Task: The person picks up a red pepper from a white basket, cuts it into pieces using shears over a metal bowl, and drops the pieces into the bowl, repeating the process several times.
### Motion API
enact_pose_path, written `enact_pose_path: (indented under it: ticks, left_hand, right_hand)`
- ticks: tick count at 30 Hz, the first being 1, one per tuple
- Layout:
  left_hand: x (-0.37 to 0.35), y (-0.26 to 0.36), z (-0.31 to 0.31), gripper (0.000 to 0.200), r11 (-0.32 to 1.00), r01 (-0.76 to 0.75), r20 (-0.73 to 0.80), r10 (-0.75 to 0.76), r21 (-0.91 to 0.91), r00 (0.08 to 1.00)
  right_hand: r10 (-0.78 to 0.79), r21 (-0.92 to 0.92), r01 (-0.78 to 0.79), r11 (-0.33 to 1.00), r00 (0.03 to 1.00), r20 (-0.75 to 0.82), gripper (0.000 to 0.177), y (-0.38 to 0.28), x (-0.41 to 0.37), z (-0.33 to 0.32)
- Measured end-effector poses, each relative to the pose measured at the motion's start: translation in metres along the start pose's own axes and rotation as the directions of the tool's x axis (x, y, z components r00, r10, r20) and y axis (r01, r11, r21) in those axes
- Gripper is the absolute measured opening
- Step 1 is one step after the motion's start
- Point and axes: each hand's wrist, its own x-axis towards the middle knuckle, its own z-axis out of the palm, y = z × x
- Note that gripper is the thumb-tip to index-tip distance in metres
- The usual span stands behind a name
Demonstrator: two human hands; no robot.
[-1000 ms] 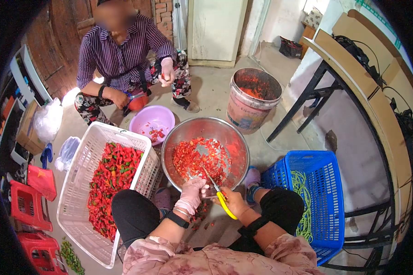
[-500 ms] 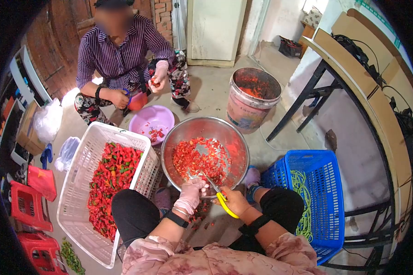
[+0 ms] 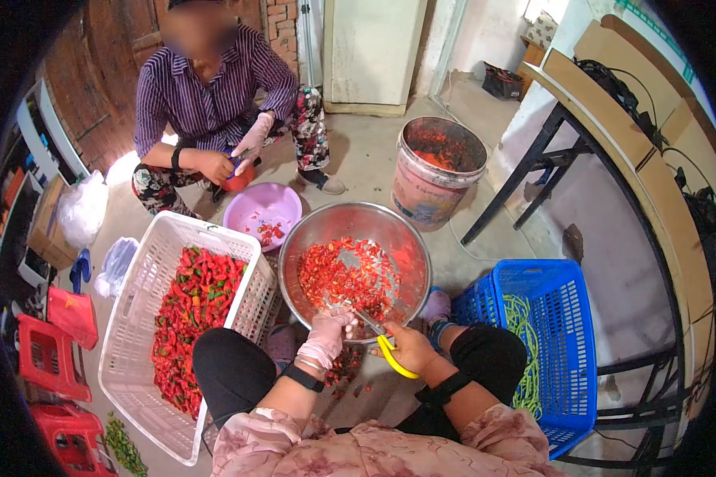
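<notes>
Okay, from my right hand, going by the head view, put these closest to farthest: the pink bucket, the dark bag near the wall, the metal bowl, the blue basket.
From your right hand:
1. Metal bowl, just ahead, slightly left
2. Blue basket, to the right
3. Pink bucket, beyond the bowl
4. Dark bag, far ahead, right

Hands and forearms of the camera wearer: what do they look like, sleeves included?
The left hand wears a thin, pale pink glove, with a light bracelet and a dark wristband behind it. The right hand is ungloved, with a black band at the wrist. Pink sleeves carry darker blotches.
</notes>
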Motion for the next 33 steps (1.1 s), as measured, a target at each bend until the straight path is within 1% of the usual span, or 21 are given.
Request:
enact_pose_path:
  ticks: [2, 3, 5, 6, 8, 9, 11, 15, 18, 20, 24, 26, 30, 32, 33]
  left_hand:
    - [0.006, -0.003, -0.005, 0.006, 0.996, 0.058, -0.004, -0.058, -0.066, 0.998]
    - [0.006, -0.003, -0.006, 0.006, 0.996, 0.058, -0.004, -0.059, -0.067, 0.998]
    - [0.007, -0.003, -0.007, 0.006, 0.987, 0.097, -0.005, -0.098, -0.129, 0.995]
    - [0.007, -0.003, -0.008, 0.006, 0.987, 0.095, -0.005, -0.097, -0.130, 0.995]
    - [0.007, -0.003, -0.008, 0.006, 0.973, 0.101, 0.008, -0.102, -0.209, 0.995]
    - [0.006, -0.001, -0.006, 0.006, 0.973, 0.100, 0.008, -0.101, -0.210, 0.995]
    - [0.002, 0.002, -0.002, 0.007, 0.967, 0.089, 0.018, -0.087, -0.239, 0.996]
    - [0.003, -0.002, -0.001, 0.008, 0.978, 0.061, 0.040, -0.054, -0.200, 0.998]
    - [0.003, -0.002, 0.001, 0.008, 0.985, 0.023, 0.008, -0.022, -0.173, 1.000]
    - [0.006, -0.004, -0.002, 0.008, 0.980, 0.002, -0.036, -0.009, -0.198, 0.999]
    - [0.000, -0.002, 0.003, 0.008, 0.986, -0.008, -0.004, 0.007, -0.164, 1.000]
    - [0.000, -0.004, 0.003, 0.006, 0.992, -0.033, 0.054, 0.039, -0.119, 0.998]
    - [-0.002, 0.001, 0.006, 0.005, 0.996, -0.040, 0.032, 0.043, -0.085, 0.999]
    - [-0.003, 0.003, 0.006, 0.003, 0.998, -0.042, 0.032, 0.043, -0.055, 0.999]
    - [-0.004, 0.002, 0.002, 0.004, 0.883, -0.389, 0.220, 0.338, 0.263, 0.915]
  right_hand:
    - [0.110, 0.017, -0.112, 0.994, 0.990, 0.088, 0.056, 0.002, 0.002, 0.001]
    - [0.110, 0.017, -0.112, 0.994, 0.990, 0.088, 0.056, 0.004, 0.002, 0.003]
    - [0.062, 0.168, -0.066, 0.984, 0.998, 0.027, 0.057, 0.006, 0.001, 0.005]
    - [0.060, 0.168, -0.064, 0.984, 0.998, 0.027, 0.057, 0.004, 0.001, 0.005]
    - [0.048, 0.115, -0.040, 0.993, 0.997, -0.065, 0.055, -0.002, 0.001, 0.002]
    - [0.047, 0.115, -0.039, 0.993, 0.997, -0.064, 0.055, -0.003, 0.001, 0.001]
    - [0.053, 0.027, -0.052, 0.998, 0.999, -0.004, 0.058, -0.005, -0.002, -0.001]
    - [0.053, 0.023, -0.054, 0.998, 0.999, 0.007, 0.059, -0.002, -0.001, 0.004]
    - [0.037, -0.006, -0.037, 0.999, 0.999, 0.021, 0.063, -0.002, -0.001, 0.003]
    - [0.064, -0.015, -0.064, 0.998, 0.998, 0.027, 0.063, -0.005, -0.002, 0.003]
    - [0.096, -0.041, -0.094, 0.995, 0.995, 0.035, 0.061, -0.003, -0.001, 0.007]
    - [0.034, 0.050, -0.035, 0.998, 0.999, 0.021, 0.058, 0.001, 0.001, 0.010]
    - [0.013, 0.089, -0.015, 0.996, 1.000, 0.021, 0.052, -0.004, -0.002, 0.005]
    - [-0.014, 0.171, 0.013, 0.985, 1.000, 0.002, 0.048, -0.006, -0.003, 0.003]
    - [-0.016, 0.218, 0.008, 0.976, 0.999, 0.034, 0.046, -0.009, -0.006, 0.000]
